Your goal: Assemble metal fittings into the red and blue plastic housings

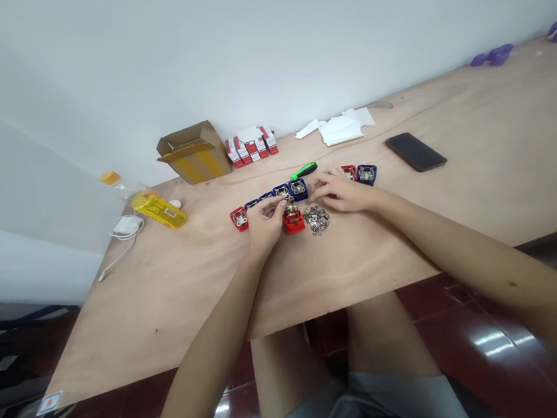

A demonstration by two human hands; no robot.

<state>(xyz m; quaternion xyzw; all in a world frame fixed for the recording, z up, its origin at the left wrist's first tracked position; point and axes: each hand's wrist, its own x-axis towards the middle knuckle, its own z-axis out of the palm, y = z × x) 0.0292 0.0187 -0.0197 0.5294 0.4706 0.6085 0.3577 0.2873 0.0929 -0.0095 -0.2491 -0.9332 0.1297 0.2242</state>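
Observation:
My left hand (266,222) is closed, thumb and fingertips pinching the metal fitting at the top of a red plastic case (295,224). Brass-coloured and silvery parts stick out of that case; their exact kind is too small to tell. My right hand (338,193) hovers over or rests on the table to the right, fingers bent and apart, with nothing visible in them. Just below it lies a pile of small metal hardware (317,220). Behind and beside my hands stand similar cases with metal fittings: a blue one (298,189), a red one (239,219) and another blue one (367,174).
A green-and-black screwdriver (304,170) lies behind the cases. Farther back are a cardboard box (195,153), red-and-white small boxes (251,147) and white papers (342,129). A yellow-labelled bottle (158,208) and white charger (127,226) lie left, a phone (415,151) right.

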